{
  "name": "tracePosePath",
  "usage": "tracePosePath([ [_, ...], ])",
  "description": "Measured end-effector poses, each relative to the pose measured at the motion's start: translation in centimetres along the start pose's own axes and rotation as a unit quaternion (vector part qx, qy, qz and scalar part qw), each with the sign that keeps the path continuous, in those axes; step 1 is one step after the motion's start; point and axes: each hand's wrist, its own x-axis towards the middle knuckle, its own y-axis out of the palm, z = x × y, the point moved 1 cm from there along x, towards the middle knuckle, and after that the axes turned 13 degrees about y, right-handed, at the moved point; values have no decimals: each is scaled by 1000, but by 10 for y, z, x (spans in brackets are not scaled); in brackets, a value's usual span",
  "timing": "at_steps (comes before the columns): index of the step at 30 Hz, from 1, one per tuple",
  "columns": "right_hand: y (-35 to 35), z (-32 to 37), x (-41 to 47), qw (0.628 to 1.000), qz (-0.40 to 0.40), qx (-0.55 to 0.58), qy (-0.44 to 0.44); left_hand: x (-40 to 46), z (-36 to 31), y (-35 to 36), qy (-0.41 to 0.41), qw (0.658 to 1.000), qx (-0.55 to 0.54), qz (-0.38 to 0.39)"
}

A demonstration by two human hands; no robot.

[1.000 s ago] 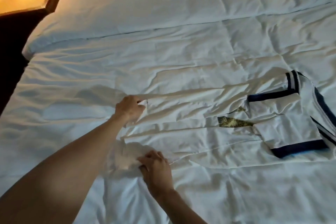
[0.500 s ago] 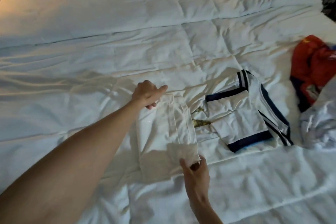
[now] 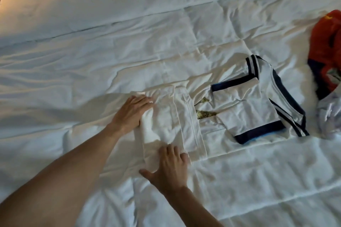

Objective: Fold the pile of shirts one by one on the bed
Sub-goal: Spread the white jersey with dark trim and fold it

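This was a bedroom. A wide bed (image 3: 129,42) with a wrinkled white quilted duvet (image 3: 203,14) filled almost the whole view, and warm yellow light fell on its far left corner. Some shirts (image 3: 328,46) lay on the right side.

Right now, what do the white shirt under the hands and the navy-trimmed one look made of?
White shirt: thin matte woven cloth, likely cotton; it holds sharp creases and stitched hems. Navy-trimmed shirt: smoother, with a slight sheen and striped bands, probably polyester jersey. Neither is certain from the look alone.
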Motion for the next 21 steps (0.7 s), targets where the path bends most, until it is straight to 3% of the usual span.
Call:
tracePosePath([
  [3,9,15,5,999,19,-47,-12,1,0,5,-16,1000,6,13],
  [6,-2,16,8,999,8,-42,-7,-6,2,1,-20,999,17,31],
  [8,-10,13,4,999,41,-31,7,-16,-1,-5,-19,999,21,31],
  [13,-15,1,-24,996,71,62,6,-60,-18,-20,-43,998,8,52],
  [17,-18,-8,-58,973,177,150,-1,-113,-47,-47,-55,998,11,21],
  [19,-20,-12,-82,956,226,186,-5,-134,-71,-69,-61,996,6,69],
  [21,-28,-18,-103,934,299,194,-4,-146,-94,-92,-71,971,-8,230],
])
